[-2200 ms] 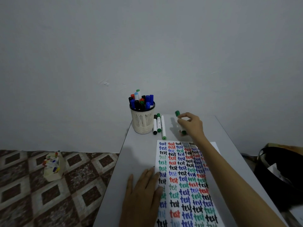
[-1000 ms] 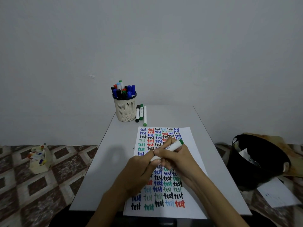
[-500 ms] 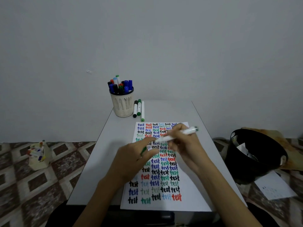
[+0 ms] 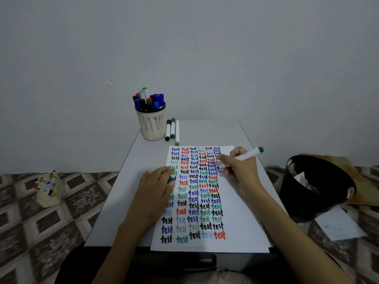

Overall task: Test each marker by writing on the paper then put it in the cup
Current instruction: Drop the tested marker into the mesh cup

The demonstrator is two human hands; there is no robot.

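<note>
Your paper lies on the near half of the table, filled with coloured "test" words. Your left hand rests on its left edge, fingers curled round a green cap. Slightly farther right, your right hand pinches the white marker, tip down by the rightmost column. Far left, three markers lie just right of the full cup
</note>
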